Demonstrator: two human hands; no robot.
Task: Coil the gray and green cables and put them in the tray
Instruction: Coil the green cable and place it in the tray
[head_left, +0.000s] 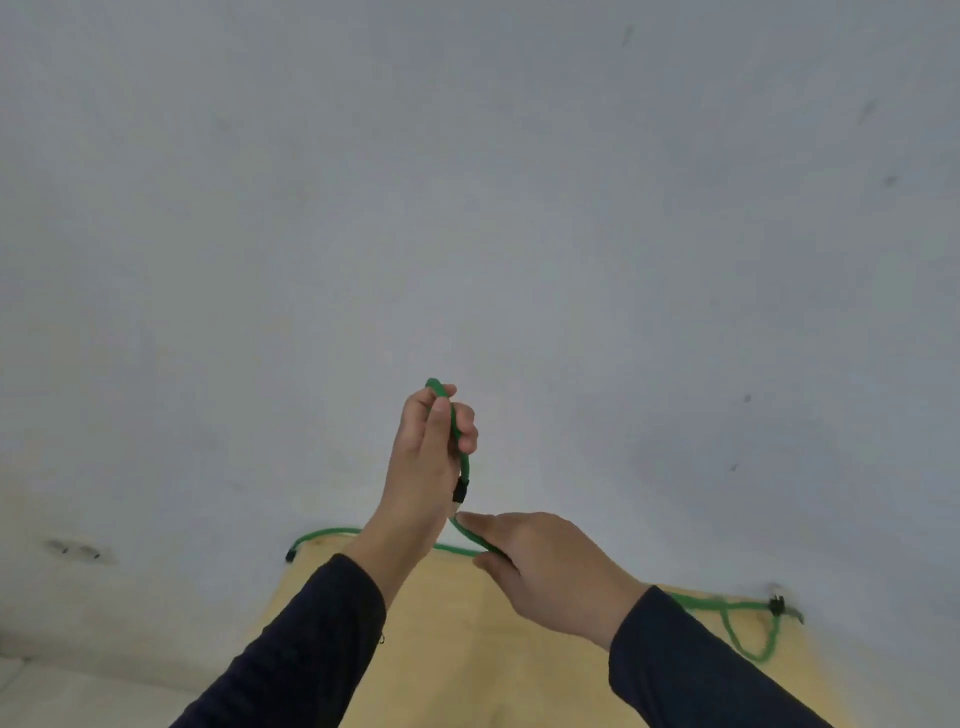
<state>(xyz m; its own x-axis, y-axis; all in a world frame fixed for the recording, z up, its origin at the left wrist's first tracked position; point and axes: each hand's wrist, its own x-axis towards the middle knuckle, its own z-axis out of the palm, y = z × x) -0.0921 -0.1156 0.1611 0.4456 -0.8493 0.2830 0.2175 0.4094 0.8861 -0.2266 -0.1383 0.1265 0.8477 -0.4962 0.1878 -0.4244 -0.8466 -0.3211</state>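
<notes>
In the lower middle of the frame, the left hand (434, 457) is raised, its fingers (440, 415) closed around the green cable (457, 436) near its black plug end. Just below and to the right, the right hand (545, 566) pinches the same cable between thumb and forefinger. The rest of the cable runs along the far edge of the tan surface (467, 649), with a loose loop at the lower right. Both sleeves (311, 639) are dark.

Left hand (434, 441) is raised, fingers curled in a closed grip; right hand (540, 564) sits below it, thumb and forefinger pinched, both forearms in dark sleeves.
</notes>
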